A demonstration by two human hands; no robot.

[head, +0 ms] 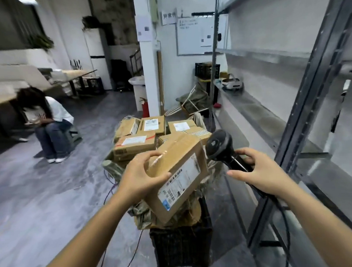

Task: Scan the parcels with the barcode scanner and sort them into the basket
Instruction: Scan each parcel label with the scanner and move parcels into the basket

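Above the black basket (182, 248): parcel (181, 160), tilted, label up, left hand (140, 176) gripping its top-left corner. Just beside its right edge: barcode scanner (218, 145), handle grasped by right hand (260, 171).

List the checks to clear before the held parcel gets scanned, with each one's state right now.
1. Left grip secure on the cardboard parcel: fingers curl over its top edge, thumb on the front face: ok.
2. Shipping label uncovered: it faces the camera, with the thumb beside it: ok.
3. Right grip on the barcode scanner: it holds the handle: ok.
4. Scanner aimed at the label: its head sits beside the parcel's upper right corner, window hidden: cannot tell.
5. Room in the black basket: its top is hidden by the parcel and crumpled brown material: cannot tell.
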